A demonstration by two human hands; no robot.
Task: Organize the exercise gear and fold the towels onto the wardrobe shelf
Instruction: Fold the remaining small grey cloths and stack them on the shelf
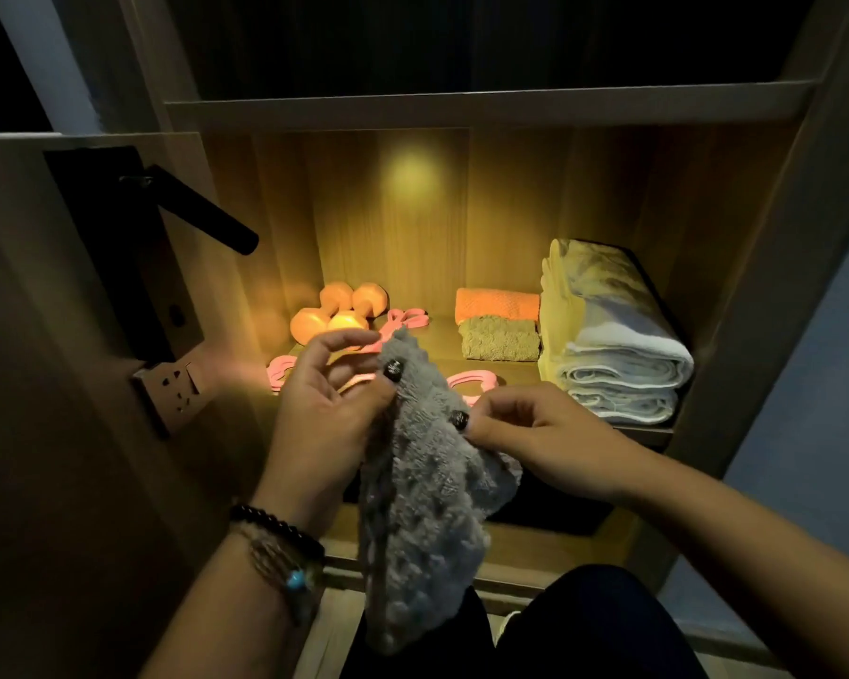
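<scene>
- The wardrobe (736, 306) stands open, a lamp lighting one shelf (442, 335) where everything so far has been gathered; I'd say it is the working compartment.
- White towels (618, 355) are stacked folded at the shelf's right end, against the side wall, likely to leave the middle free.
- A grey towel (427, 521) hangs in front of the shelf, not yet on it, held up by its top edge so the rest drops straight, which looks like the start of a fold.
- The left hand (324, 423) pinches the towel's upper corner between thumb and fingers; the other fingers are spread loosely.
- The right hand (540, 433) pinches the same edge lower down, fingers curled on the cloth.
- Orange dumbbells (339, 311) sit together at the back left.
- An orange cloth (496, 303) lies folded on an olive cloth (501, 340), just beside the white stack.
- Pink bands (403, 325) lie loose across the shelf's front and middle, seemingly unsorted.
</scene>
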